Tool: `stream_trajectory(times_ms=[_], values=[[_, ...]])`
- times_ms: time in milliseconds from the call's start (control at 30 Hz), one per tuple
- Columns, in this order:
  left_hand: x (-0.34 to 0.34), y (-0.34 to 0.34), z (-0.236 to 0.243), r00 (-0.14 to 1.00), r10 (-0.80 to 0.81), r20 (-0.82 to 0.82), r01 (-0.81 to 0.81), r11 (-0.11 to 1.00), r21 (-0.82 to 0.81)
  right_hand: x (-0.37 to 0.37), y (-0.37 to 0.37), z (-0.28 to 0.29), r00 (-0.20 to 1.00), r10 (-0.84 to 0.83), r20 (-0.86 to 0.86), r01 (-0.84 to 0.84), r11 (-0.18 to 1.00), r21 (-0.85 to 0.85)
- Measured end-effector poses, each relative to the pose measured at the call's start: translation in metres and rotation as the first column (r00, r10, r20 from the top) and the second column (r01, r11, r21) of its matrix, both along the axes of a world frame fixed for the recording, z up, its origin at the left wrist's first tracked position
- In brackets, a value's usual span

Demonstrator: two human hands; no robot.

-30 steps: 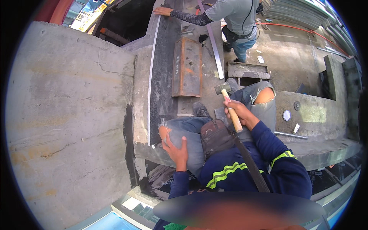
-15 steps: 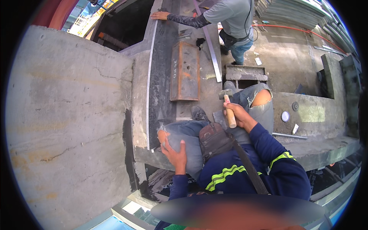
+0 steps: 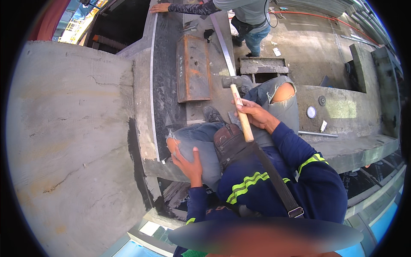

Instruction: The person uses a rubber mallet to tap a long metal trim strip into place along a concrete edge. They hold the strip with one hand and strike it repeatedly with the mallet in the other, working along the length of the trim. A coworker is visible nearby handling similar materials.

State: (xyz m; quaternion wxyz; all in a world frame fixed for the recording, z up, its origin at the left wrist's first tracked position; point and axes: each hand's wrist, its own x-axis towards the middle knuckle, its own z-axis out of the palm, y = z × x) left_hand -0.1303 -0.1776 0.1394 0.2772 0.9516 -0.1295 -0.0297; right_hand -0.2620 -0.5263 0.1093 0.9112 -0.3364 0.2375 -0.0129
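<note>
My right hand is closed round the pale wooden handle of a hammer, held above my right thigh. Its dark metal head points away from me, beyond my fingers. On my left knee rests my left hand, thumb and fingers spread, holding nothing. A brown bag with a wide strap lies on my lap between the two hands. Beyond my feet stands a rusty-edged, rectangular metal block. Left of it, a long white straight strip runs along a dark band on the concrete.
A co-worker stands ahead, one hand at the strip's far end. A long metal bar lies beyond the hammer. To the right are a round white lid, a grey disc, a small tube and a metal pipe. A concrete wall rises at left.
The hammer in my right hand has moved left and tilted, its head now nearer the metal bar. My left hand stays on the knee. The whole view has shifted slightly.
</note>
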Motion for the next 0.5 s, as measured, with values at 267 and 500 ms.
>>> stream_trajectory(times_ms=[267,500], values=[[-0.002,-0.001,0.004,0.998,0.031,-0.048,-0.032,0.999,-0.021,0.002,0.005,0.003,0.995,0.098,0.02,-0.099,0.995,0.022],[0.0,-0.005,0.006,0.998,0.039,-0.048,-0.04,0.999,-0.008,-0.004,-0.009,-0.022,0.973,-0.082,-0.216,0.132,0.966,0.224]])
